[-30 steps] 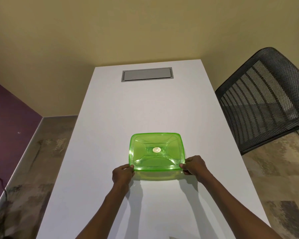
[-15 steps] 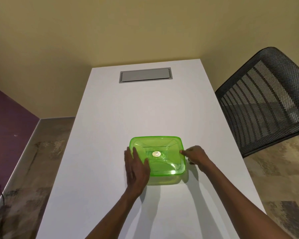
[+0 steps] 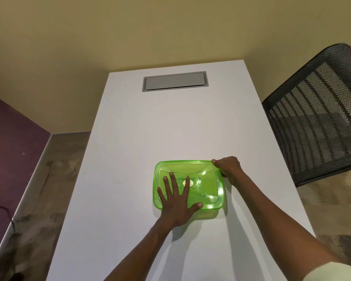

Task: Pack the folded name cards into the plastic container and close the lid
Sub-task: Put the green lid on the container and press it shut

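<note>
1. Green translucent plastic makes up the container and its lid; we see the lid lying over the container, whose lower wall shows as a paler green band beneath the lid's near edge.
2. We place the container on the near half of the white table, slightly right of the table's midline.
3. We note a small round gold sticker at the centre of the lid's raised moulding.
4. Our left hand lies flat on the lid's left half, fingers straight and spread, thumb reaching toward the near edge; this grip is released, pressing and not clasping.
5. Our right hand sits at the lid's far right corner with fingers curled over the rim, so we read this grip as grasping the lid, though the fingertips are hidden behind the knuckles.
6. We cannot tell whether any name cards lie inside, as the tinted plastic and its glare obscure the interior.
7. We mark a grey rectangular panel set flush into the table's far end, well apart from the container.
8. We see a black mesh chair back standing to the right of the table.
9. We note a pale sleeve at the lower right edge, on the right arm.
</note>
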`<state>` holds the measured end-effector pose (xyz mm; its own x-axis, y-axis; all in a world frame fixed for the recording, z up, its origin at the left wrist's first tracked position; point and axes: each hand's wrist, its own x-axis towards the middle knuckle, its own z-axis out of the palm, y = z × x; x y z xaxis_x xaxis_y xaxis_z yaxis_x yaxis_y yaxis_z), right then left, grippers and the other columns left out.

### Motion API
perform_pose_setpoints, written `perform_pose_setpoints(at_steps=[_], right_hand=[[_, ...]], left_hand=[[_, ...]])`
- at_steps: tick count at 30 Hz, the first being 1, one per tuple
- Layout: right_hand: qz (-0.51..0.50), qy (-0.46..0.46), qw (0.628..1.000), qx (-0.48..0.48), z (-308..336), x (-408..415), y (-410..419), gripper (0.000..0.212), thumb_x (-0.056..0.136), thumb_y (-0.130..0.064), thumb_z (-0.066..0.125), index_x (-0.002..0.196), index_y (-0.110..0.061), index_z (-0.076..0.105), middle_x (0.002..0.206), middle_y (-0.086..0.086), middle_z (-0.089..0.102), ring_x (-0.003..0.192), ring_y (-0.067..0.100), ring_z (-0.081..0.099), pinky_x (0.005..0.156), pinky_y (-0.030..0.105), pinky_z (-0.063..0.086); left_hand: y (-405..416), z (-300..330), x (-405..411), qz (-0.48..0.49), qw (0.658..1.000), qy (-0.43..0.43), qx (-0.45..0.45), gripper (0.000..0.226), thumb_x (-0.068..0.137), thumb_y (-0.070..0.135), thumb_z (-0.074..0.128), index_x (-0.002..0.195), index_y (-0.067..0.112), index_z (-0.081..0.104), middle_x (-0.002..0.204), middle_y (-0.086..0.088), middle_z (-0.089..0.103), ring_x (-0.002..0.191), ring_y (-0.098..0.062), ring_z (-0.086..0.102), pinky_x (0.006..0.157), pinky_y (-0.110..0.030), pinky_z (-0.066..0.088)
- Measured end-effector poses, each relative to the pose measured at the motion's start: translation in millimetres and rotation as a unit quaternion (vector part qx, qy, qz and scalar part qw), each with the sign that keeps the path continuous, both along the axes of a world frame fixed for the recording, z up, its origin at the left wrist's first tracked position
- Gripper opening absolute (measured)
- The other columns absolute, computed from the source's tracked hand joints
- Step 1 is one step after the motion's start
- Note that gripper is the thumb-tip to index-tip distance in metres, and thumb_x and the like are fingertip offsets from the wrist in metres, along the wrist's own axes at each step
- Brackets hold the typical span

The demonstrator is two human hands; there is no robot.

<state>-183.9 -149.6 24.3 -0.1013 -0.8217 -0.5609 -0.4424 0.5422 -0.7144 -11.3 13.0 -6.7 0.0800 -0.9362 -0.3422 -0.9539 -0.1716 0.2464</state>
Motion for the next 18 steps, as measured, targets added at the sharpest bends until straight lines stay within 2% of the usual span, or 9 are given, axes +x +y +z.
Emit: perform_pose_setpoints(at_steps=[2,5,8,10,12,15,16,18], right_hand=[[0.006,0.023,1.0,0.009,-1,4,-4,0.03,0.077,-0.025,0.076,0.077,0.002,0.064,0.072,0.015,0.059,0.068,0.026,0.055,0.065,0.035,0.047],[0.01,0.071,0.997,0.012,-5,10,-8,0.031,0.078,-0.026,0.074,0.081,-0.002,0.056,0.08,0.015,0.058,0.076,0.026,0.056,0.068,0.033,0.046],[0.016,0.091,0.996,0.021,1,12,-9,0.031,0.077,-0.026,0.073,0.08,-0.002,0.055,0.081,0.016,0.059,0.076,0.026,0.056,0.07,0.034,0.048],[0.033,0.135,0.99,-0.002,8,15,-3,0.029,0.08,-0.029,0.07,0.08,-0.003,0.057,0.085,0.019,0.064,0.082,0.029,0.061,0.073,0.033,0.047],[0.061,0.184,0.978,-0.071,10,20,15,0.03,0.086,-0.03,0.064,0.097,-0.002,0.064,0.107,0.019,0.065,0.103,0.035,0.06,0.083,0.035,0.046],[0.154,0.231,0.937,-0.214,9,32,52,0.051,0.091,-0.034,0.058,0.134,-0.008,0.048,0.139,0.013,0.047,0.13,0.03,0.041,0.107,0.041,0.035],[0.196,0.233,0.918,-0.255,8,37,60,0.054,0.092,-0.035,0.057,0.138,-0.01,0.046,0.145,0.011,0.044,0.135,0.028,0.037,0.111,0.04,0.031],[0.257,0.2,0.895,-0.303,8,50,69,0.05,0.094,-0.033,0.056,0.138,-0.01,0.048,0.145,0.01,0.045,0.137,0.025,0.037,0.115,0.037,0.027]], left_hand=[[0,-2,-1,0.005,1.0,-0.015,-0.003,0.096,0.068,0.093,0.003,0.144,0.042,-0.025,0.147,-0.015,-0.044,0.133,-0.037,-0.044,0.105,-0.067,-0.016],[-1,-3,-1,0.005,1.0,-0.016,0.006,0.097,0.067,0.094,0.002,0.144,0.042,-0.026,0.147,-0.015,-0.044,0.133,-0.037,-0.044,0.104,-0.065,-0.02],[-2,-2,0,0.007,1.0,-0.004,0.006,0.098,0.067,0.094,0.005,0.144,0.043,-0.026,0.145,-0.014,-0.047,0.131,-0.036,-0.046,0.103,-0.065,-0.022],[-1,0,-1,0.01,1.0,0.0,0.0,0.099,0.066,0.095,0.006,0.143,0.043,-0.026,0.145,-0.013,-0.048,0.131,-0.036,-0.046,0.104,-0.064,-0.021],[0,4,-3,0.015,1.0,0.01,-0.006,0.1,0.065,0.095,0.01,0.144,0.043,-0.025,0.144,-0.01,-0.049,0.132,-0.034,-0.046,0.104,-0.06,-0.023],[3,14,-2,0.018,0.999,0.028,-0.023,0.094,0.072,0.089,0.014,0.147,0.042,-0.016,0.148,-0.007,-0.045,0.136,-0.031,-0.042,0.108,-0.056,-0.021],[4,18,-2,0.026,0.998,0.033,-0.038,0.087,0.08,0.082,0.018,0.15,0.039,-0.007,0.152,-0.007,-0.037,0.14,-0.031,-0.035,0.111,-0.055,-0.016],[4,27,-2,0.082,0.99,0.054,-0.097,0.067,0.095,0.058,0.034,0.151,0.026,0.021,0.161,-0.011,-0.008,0.148,-0.032,-0.007,0.117,-0.053,0.002]])
